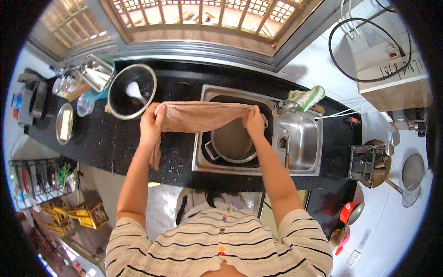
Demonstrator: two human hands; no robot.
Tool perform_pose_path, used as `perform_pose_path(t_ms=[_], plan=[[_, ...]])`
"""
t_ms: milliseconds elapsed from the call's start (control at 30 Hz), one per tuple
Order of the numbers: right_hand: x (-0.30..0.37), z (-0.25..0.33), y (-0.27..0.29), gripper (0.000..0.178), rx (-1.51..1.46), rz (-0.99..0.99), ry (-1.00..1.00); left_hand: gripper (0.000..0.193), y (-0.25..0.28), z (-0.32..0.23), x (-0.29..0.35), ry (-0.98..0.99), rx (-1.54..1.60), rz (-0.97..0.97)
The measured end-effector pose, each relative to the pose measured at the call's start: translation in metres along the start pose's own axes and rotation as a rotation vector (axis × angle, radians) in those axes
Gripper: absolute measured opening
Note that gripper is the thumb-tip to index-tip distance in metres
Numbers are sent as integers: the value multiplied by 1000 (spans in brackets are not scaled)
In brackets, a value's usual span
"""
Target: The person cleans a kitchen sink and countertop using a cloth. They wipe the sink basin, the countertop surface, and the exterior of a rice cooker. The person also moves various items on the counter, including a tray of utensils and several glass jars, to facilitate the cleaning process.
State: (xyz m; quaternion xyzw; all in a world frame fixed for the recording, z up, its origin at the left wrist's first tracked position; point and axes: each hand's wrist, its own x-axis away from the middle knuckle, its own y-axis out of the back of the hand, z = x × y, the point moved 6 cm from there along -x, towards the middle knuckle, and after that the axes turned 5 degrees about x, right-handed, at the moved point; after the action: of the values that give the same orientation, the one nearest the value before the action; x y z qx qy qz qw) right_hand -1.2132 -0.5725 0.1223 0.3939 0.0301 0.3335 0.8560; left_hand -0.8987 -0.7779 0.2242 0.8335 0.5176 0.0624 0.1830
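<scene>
1. Two arms point(132, 184) reach forward over the table point(110, 150), well apart.
2. Left grip point(150, 123) clasps one end of the cloth point(198, 117).
3. Right grip point(254, 123) pinches its other end.
4. It sags between them, partly above the sink point(197, 157) and pot point(233, 142).

From where I operate, I read the cloth point(198, 116) as soft, matt and slightly fuzzy. Below it, the counter point(106, 138) looks like smooth, glossy black stone, flecked with light specks. I see shiny brushed metal in the sink point(314, 159) and duller metal on the pot's rim point(237, 161). The ladle point(134, 90) appears to be smooth white plastic; the striped shirt point(189, 247) is a textured, matt knit.
</scene>
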Motion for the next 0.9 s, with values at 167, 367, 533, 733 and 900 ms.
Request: perform_pose_path(t_ms=[167, 367, 533, 733, 900], plan=[[-39, -4, -33, 38, -1251, -171, -296, 11, -62, -6, -37, 131, 322, 78], [-86, 12, 32, 43, -374, -990, 309, 41, -165, 15, -112, -421, -62, 214], [-190, -64, 27, 69, 238, -782, -349, 56, -289, 39, -117, -713, -413, 545], [-221, -107, 4, 73, 425, -742, -394, 59, -330, 101, -138, -806, -538, 595], [-212, -101, -9, 79, 636, -724, -270, 43, -310, 107, -143, -581, -614, 405]])
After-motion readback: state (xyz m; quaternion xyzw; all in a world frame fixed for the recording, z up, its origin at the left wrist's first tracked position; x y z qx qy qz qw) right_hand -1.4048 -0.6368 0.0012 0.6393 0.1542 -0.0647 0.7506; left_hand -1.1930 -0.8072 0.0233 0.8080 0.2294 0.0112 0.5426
